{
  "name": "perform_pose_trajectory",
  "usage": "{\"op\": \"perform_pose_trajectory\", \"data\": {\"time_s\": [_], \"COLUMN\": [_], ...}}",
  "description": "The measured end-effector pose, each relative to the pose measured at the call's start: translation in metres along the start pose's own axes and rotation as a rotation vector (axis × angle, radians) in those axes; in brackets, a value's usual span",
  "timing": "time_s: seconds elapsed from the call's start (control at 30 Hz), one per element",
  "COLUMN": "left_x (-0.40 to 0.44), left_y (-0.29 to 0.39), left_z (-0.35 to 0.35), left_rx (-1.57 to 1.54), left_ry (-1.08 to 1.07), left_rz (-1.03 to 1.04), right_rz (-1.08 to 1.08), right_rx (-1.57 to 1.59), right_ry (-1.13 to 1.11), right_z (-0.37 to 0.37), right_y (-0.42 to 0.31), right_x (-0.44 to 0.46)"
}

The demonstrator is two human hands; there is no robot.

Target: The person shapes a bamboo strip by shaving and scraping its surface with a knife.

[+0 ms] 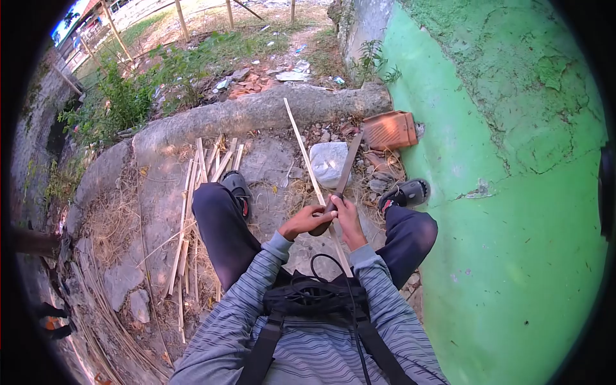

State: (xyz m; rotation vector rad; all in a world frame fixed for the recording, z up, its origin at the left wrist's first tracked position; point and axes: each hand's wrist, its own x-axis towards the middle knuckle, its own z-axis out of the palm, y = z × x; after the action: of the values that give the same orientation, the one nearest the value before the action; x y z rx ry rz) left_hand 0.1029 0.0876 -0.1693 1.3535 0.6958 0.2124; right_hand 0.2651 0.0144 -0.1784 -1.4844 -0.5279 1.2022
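Note:
My left hand [308,221] is closed around the dark handle of a long knife [350,160], whose blade points away and slightly right. Right beside it, my right hand [348,222] is closed at the base of the blade, against a long pale wooden strip [301,144]. The strip runs from the concrete ridge down between my hands toward my lap, crossing the knife near my fingers. The fingers overlap, so the exact grip of each is partly hidden. Just beyond the hands sits a whitish stone block [330,164].
More pale strips [182,237] lie in a loose pile left of my left leg. An orange hollow brick [390,130] rests by the green wall [513,256] on the right. A low concrete ridge [212,119] crosses ahead. Part of a person [54,321] shows at the far left.

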Motion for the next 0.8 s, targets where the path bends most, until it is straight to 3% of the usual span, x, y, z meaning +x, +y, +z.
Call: {"op": "perform_pose_trajectory", "data": {"time_s": [0.07,0.13,0.27,0.4,0.47,0.53,0.6,0.8], "left_x": [0.004,0.009,0.009,0.003,0.003,-0.002,-0.008,-0.031], "left_y": [-0.014,-0.022,-0.042,-0.018,-0.008,0.022,0.052,0.121], "left_z": [-0.004,-0.006,0.012,0.011,-0.003,-0.023,-0.04,-0.105], "left_rx": [-0.069,-0.42,-0.449,-0.629,-0.555,-0.364,-0.159,-0.197], "left_ry": [-0.019,-0.017,0.17,0.207,0.201,0.125,0.265,0.318], "left_rz": [0.049,-0.199,-0.033,-0.015,0.018,0.223,0.346,0.483], "right_rz": [-0.053,-0.11,-0.13,-0.19,-0.246,-0.306,-0.403,-0.444], "right_rx": [0.086,0.173,0.342,0.43,0.349,0.293,0.244,0.207], "right_ry": [0.028,0.053,0.02,-0.021,-0.013,0.007,-0.005,0.08], "right_z": [-0.002,-0.004,-0.03,-0.059,-0.075,-0.084,-0.092,-0.094], "right_y": [-0.006,-0.018,-0.044,-0.08,-0.1,-0.115,-0.124,-0.13], "right_x": [0.001,0.002,0.005,-0.011,-0.023,-0.034,-0.045,-0.067]}}
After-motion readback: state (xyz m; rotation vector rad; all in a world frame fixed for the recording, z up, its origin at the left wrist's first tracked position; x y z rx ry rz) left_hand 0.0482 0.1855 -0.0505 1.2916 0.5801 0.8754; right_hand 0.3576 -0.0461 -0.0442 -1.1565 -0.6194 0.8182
